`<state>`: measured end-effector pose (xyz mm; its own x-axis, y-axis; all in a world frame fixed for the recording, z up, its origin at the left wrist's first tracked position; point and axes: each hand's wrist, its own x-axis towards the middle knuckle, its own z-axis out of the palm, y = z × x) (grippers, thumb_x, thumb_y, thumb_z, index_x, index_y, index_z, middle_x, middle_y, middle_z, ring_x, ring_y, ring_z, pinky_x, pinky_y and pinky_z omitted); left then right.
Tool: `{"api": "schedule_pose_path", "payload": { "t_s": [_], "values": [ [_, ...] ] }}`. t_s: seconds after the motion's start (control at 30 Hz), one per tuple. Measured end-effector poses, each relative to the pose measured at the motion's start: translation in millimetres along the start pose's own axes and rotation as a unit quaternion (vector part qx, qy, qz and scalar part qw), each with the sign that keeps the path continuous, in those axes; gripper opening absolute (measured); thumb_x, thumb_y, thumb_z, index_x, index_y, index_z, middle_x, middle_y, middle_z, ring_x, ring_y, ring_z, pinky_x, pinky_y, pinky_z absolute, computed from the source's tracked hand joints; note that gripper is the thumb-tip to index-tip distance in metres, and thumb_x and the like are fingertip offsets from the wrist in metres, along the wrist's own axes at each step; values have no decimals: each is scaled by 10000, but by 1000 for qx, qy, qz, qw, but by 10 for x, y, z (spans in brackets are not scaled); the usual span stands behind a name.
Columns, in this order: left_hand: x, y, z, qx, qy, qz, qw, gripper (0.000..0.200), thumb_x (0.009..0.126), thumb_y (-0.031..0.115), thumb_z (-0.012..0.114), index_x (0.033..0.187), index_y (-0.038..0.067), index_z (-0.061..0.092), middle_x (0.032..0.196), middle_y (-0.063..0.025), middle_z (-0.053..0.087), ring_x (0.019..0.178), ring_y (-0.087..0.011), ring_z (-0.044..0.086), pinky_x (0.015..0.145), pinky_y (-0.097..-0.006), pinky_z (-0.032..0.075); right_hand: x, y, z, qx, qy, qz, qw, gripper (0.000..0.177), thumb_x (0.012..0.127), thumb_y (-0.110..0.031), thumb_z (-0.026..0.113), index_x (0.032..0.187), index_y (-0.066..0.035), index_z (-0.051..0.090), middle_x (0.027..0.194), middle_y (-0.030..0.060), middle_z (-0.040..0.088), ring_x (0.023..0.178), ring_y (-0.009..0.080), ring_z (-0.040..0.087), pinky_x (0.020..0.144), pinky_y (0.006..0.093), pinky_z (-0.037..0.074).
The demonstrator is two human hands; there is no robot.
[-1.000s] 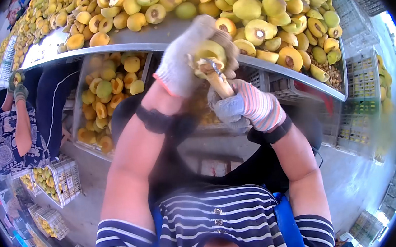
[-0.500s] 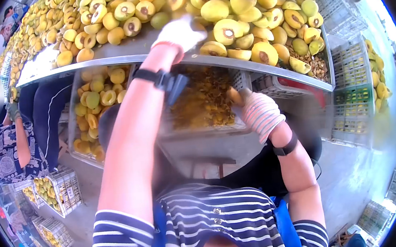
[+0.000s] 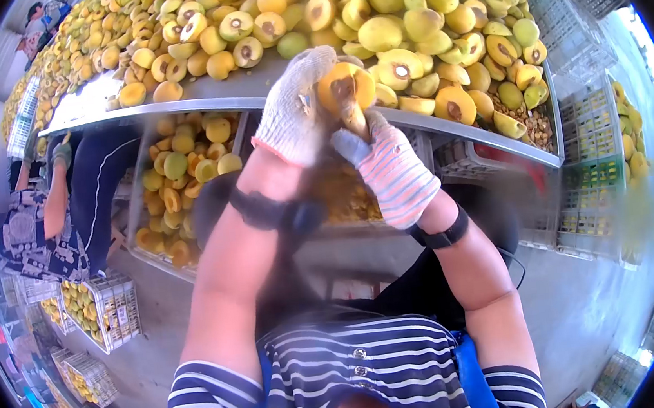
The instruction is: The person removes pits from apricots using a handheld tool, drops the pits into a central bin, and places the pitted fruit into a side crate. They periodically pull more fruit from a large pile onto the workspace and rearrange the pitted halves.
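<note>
My left hand, in a white knit glove, is closed around a halved yellow peach, its cut face with the brown pit cavity turned toward me. My right hand, in a striped glove, grips a short tan tool. The tool's upper end meets the middle of the peach; its tip is hidden there. Both hands are close together above the near edge of a metal table. Many cut peaches lie heaped just beyond them.
Below the table edge stand a crate of peach halves and a container of brown-yellow scraps. Stacked plastic crates are at the right. A seated co-worker is at the left, near crates of fruit on the floor.
My left hand has come back from the pile with a halved peach. My right hand has risen with the tool from above the scrap container to meet the peach.
</note>
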<state>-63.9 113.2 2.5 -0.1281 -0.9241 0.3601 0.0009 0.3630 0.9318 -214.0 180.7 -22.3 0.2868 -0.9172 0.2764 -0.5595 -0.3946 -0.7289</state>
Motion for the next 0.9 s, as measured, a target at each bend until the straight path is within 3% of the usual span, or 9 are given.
{"api": "schedule_pose_path", "payload": {
  "t_s": [0.03,0.07,0.13,0.23,0.3,0.43,0.5,0.57,0.9],
  "values": [
    [1,-19,14,-283,40,-174,942,300,936,252,622,1100,2,605,1098,-153,658,976,-243,652,866,-341,538,41,-174,-21,-34,-6,14,999,270,904,-183,663,1111,-47,554,793,119,608,741,288,603,650,356,459],
    [11,8,-73,-282,44,-169,943,300,936,252,622,1100,2,605,1098,-153,658,976,-243,652,866,-341,538,87,-299,-22,138,-16,185,973,239,905,-180,665,1067,-41,558,782,120,605,732,292,602,657,355,470],
    [37,90,-231,-416,24,-282,864,328,980,279,558,1143,-4,595,1094,-148,653,979,-250,647,874,-358,535,141,-357,2,144,-2,182,973,222,904,-176,661,1049,-40,562,795,115,610,755,277,609,658,344,472],
    [19,8,-301,-174,-21,-103,979,320,986,260,546,1155,-6,594,1080,-136,652,968,-247,644,853,-348,540,204,-252,-5,0,-53,141,989,214,908,-158,617,1103,-71,598,930,121,611,859,248,624,676,323,491],
    [42,71,-316,-203,-5,-145,968,340,981,280,555,1149,-13,596,1074,-137,653,960,-242,644,843,-341,541,252,-240,-17,-354,-172,-37,918,327,886,-134,576,1211,-140,607,1051,140,575,947,259,613,712,328,504],
    [37,70,-338,-303,60,-220,925,402,981,334,554,1119,-41,600,1037,-164,666,932,-237,653,823,-335,546,303,-224,121,-362,-183,-63,912,421,831,-122,571,1246,-179,611,1093,161,551,996,304,591,766,347,509],
    [58,64,-343,-371,95,-215,898,416,986,356,541,1088,-42,610,1010,-186,672,921,-252,660,824,-342,550,270,-78,260,-217,-57,-131,966,409,830,-122,575,1236,-160,614,1151,169,554,1019,313,584,796,346,509],
    [59,44,-355,-397,80,-211,890,435,984,382,537,1069,-38,612,1013,-193,667,910,-279,666,818,-366,563,288,-176,177,-124,-9,-93,988,215,904,-164,632,1099,-73,640,930,178,559,865,334,602,715,409,491],
    [39,146,-260,-377,110,-224,892,422,980,393,542,1034,-21,607,970,-169,662,876,-296,678,753,-391,593,262,-221,110,-335,-77,-129,930,321,834,-88,612,1131,-189,680,963,153,516,848,318,592,669,396,507]
  ]
}}
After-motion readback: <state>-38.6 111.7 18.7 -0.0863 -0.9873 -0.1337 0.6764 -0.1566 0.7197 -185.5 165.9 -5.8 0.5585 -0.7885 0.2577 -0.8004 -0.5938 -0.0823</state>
